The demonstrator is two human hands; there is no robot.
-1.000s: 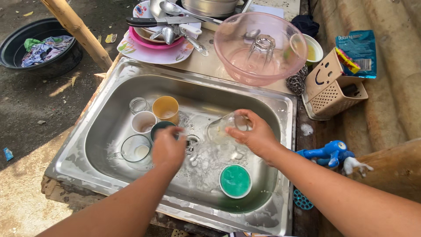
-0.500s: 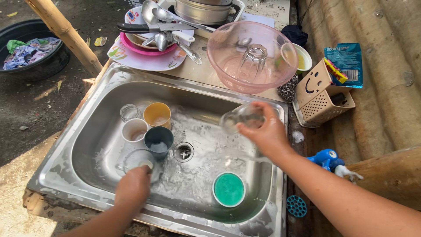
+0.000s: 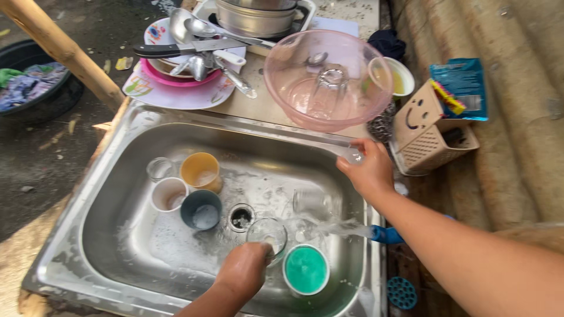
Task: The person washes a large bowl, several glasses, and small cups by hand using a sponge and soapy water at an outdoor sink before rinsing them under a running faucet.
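Your left hand (image 3: 244, 273) is low in the near part of the stainless steel sink (image 3: 117, 194), its fingers wrapped around a clear glass mug (image 3: 267, 233) that stands upright just near of the round drain (image 3: 241, 217). A stream of water from the blue spout (image 3: 388, 235) at the sink's right rim runs leftward to the mug. Touching your left hand on the right sits a round white-rimmed tub of green paste (image 3: 305, 270).

Your right hand (image 3: 367, 170) is up at the far right corner of the sink, curled around a clear drinking glass (image 3: 351, 154) at the rim; blur hides how the fingers sit on it. Another clear tumbler (image 3: 311, 202) stands in the basin between your two hands.

On the left of the drain you have a grey-blue cup (image 3: 201, 209), a white cup (image 3: 168, 194), a yellow cup (image 3: 200, 170) and a small clear glass (image 3: 159, 168), clustered close together.

Beyond the sink, a translucent pink plastic bowl (image 3: 282, 76) holds an upturned glass (image 3: 329, 85). Further left, a stack of plates (image 3: 176, 88) carries spoons and a black-handled knife (image 3: 176, 48). At far right stands a tan perforated basket (image 3: 432, 138).
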